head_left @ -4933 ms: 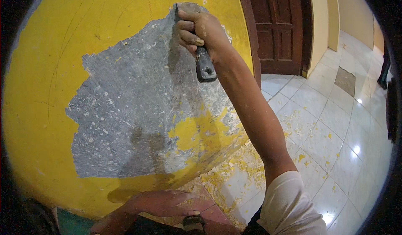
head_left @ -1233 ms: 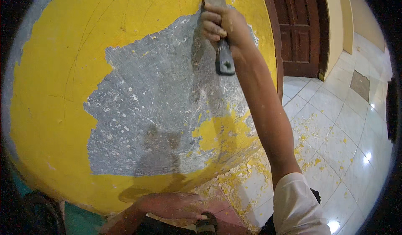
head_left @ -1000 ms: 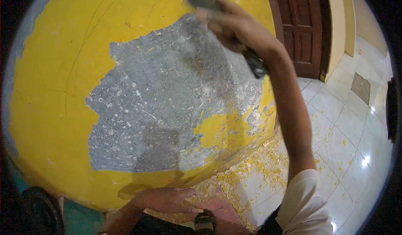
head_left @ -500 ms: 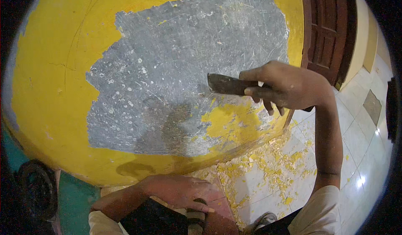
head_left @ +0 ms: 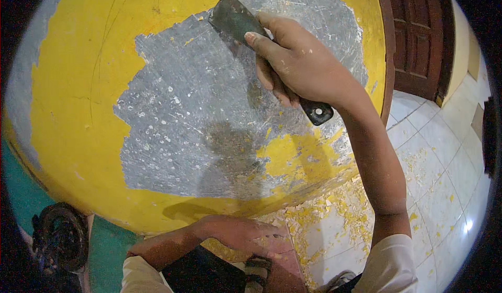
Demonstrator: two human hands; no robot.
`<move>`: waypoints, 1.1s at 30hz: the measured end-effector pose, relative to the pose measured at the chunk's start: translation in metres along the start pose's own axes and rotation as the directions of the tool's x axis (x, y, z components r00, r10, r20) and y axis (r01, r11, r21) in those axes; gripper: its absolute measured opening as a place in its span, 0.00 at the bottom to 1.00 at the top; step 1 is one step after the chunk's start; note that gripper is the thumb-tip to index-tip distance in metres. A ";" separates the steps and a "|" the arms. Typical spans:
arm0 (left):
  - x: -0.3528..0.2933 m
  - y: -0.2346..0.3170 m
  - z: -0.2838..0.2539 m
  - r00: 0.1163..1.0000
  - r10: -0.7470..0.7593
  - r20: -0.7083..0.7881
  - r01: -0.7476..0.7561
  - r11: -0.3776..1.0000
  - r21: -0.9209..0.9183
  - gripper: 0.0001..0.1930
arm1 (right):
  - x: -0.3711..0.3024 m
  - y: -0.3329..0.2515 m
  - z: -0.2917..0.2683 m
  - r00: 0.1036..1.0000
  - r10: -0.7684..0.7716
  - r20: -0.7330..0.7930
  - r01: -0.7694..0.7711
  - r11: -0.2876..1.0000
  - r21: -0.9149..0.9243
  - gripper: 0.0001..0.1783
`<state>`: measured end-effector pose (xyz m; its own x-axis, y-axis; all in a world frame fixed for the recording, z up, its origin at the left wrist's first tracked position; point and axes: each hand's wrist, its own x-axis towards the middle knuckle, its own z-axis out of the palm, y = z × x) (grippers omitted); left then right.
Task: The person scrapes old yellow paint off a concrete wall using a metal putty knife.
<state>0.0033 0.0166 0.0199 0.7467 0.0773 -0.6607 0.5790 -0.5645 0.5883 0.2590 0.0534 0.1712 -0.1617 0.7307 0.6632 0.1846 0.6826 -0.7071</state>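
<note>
My right hand is closed around the dark handle of a scraper. Its wide, flat blade lies against the wall at the upper edge of a bare grey patch, close to the yellow paint left of it. The rounded handle end, with a hole in it, sticks out below my palm. Low in the picture, my left hand rests above my dark-clothed leg, holding nothing that I can see; its fingers seem stretched out, though they blend into the reddish floor. A ragged yellow remnant clings to the lower right of the patch.
Yellow paint flakes lie over the white floor tiles at the wall's foot. A brown panelled door is at the upper right. On the left stands a dark wheel beside a green surface. My sandalled foot is below.
My right hand has moved up and left with the scraper, whose blade now points up-left instead of sideways. My left hand stays low, shifting slightly right in the picture as the view moves.
</note>
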 end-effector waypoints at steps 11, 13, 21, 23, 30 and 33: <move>-0.014 0.010 -0.004 0.996 0.091 0.004 -0.092 0.995 0.037 0.37 | 0.011 -0.006 0.003 1.000 -0.019 0.002 0.018 0.998 0.061 0.14; -0.017 0.013 -0.005 0.999 -0.022 0.026 0.022 1.000 -0.007 0.37 | 0.008 -0.001 -0.001 0.996 -0.025 -0.090 0.029 0.999 0.037 0.14; -0.017 -0.005 0.005 1.000 0.009 0.004 -0.009 1.000 -0.004 0.35 | -0.002 -0.011 0.008 0.996 0.089 0.012 -0.089 0.995 -0.036 0.22; -0.016 -0.010 0.006 1.000 0.017 -0.001 -0.017 1.000 -0.004 0.34 | 0.002 -0.009 0.013 0.995 0.097 0.035 -0.094 0.992 -0.084 0.20; -0.016 -0.010 0.006 0.997 0.065 -0.041 -0.063 0.997 0.048 0.34 | 0.009 -0.002 0.012 0.994 0.080 0.067 -0.070 0.988 -0.139 0.16; -0.016 -0.013 0.004 0.998 -0.010 0.065 0.009 1.000 0.029 0.35 | 0.012 0.000 0.022 0.995 -0.095 0.023 0.098 0.975 -0.202 0.13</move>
<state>-0.0170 0.0191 0.0208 0.7180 0.0300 -0.6954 0.5757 -0.5872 0.5690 0.2362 0.0621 0.1738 -0.2004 0.6624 0.7218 0.3595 0.7351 -0.5748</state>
